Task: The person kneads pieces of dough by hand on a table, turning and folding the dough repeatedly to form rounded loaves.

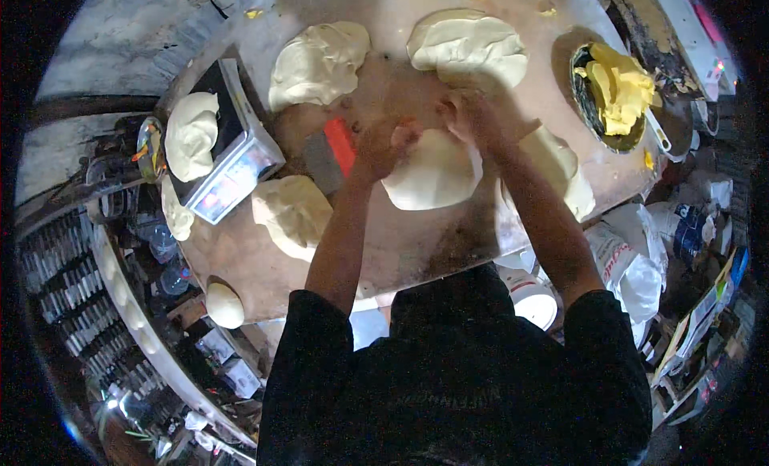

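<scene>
A smooth, pale round of dough [432, 178] lies on the table in front of me. My left hand [387, 146] is at its far left edge, fingers curled in against the dough. Just beyond its far edge is my right hand [466, 116], fingers bent and drawn together; whatever is between them is too dim to make out. Left of my left hand lies a dough scraper [340, 146] with a red grip and a grey blade. A flattened dough piece [553, 166] is partly hidden by my right forearm.
More dough slabs [320, 64] lie around the wooden table [384, 262]. One dough piece [192, 136] rests on a scale [240, 174] at left. A small dough ball [225, 306] sits near the front left edge. At right stands a bowl of yellow fat [615, 86]. Plastic bags [629, 258] lie below.
</scene>
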### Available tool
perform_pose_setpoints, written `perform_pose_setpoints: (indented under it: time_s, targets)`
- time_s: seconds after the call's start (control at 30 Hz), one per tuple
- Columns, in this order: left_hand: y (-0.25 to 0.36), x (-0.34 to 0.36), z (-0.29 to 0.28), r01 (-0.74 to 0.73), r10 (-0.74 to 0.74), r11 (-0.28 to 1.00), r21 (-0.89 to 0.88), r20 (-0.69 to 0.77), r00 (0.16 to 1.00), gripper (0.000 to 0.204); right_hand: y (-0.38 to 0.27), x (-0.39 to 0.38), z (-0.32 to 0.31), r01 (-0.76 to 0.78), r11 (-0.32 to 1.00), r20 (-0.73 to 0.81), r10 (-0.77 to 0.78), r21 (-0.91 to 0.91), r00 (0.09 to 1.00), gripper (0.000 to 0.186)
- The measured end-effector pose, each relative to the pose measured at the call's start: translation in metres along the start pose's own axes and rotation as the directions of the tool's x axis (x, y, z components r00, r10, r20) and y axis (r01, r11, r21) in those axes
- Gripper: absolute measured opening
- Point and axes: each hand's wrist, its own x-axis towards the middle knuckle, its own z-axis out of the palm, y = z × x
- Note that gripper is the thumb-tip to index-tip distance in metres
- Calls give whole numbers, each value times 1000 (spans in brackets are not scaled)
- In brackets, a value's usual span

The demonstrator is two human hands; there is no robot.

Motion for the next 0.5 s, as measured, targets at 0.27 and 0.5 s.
perform_pose_setpoints:
  time_s: [0.27, 0.5]
  targets:
    - [47, -117, 12, 476, -366, 814, -332, 344, 865, 88, -13, -44, 25, -73, 813, 98, 20, 577, 995, 67]
    - [16, -87, -40, 188, -158, 965, -182, 170, 973, 94, -23, -79, 15, -292, 370, 280, 87, 882, 956, 62]
